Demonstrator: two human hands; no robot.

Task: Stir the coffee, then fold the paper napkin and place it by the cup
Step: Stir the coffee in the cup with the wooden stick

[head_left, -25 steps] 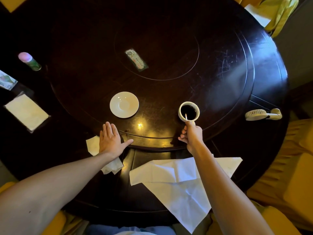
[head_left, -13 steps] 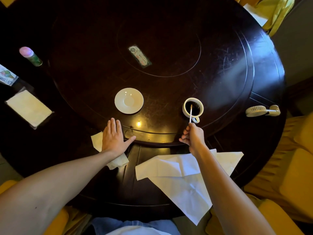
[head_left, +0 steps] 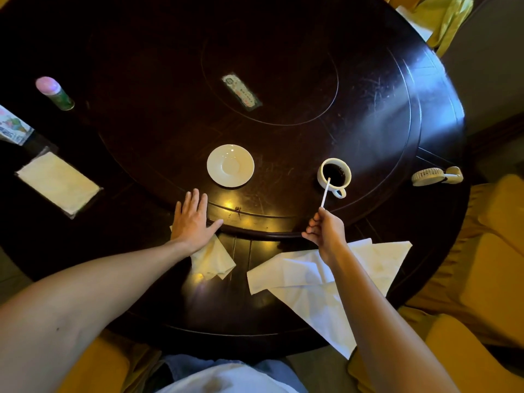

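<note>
A white cup (head_left: 323, 177) of dark coffee stands on the dark round table (head_left: 283, 66), handle toward me. My right hand (head_left: 326, 231) pinches a thin white stirrer (head_left: 325, 194) whose far tip dips into the coffee. A large white paper napkin (head_left: 312, 282) lies unfolded near the table's front edge, partly under my right forearm. My left hand (head_left: 192, 219) rests flat, fingers spread, on a smaller crumpled napkin (head_left: 212, 259).
An empty white saucer (head_left: 230, 165) sits left of the cup. A small hand fan (head_left: 436, 176) lies at the right, a pink-capped bottle (head_left: 54, 92) and a tissue pack (head_left: 58, 184) at the left. Yellow chairs surround the table.
My right hand has drawn back from the cup toward me, showing more of the stirrer, which still dips in the coffee. My left hand stays flat on the small napkin.
</note>
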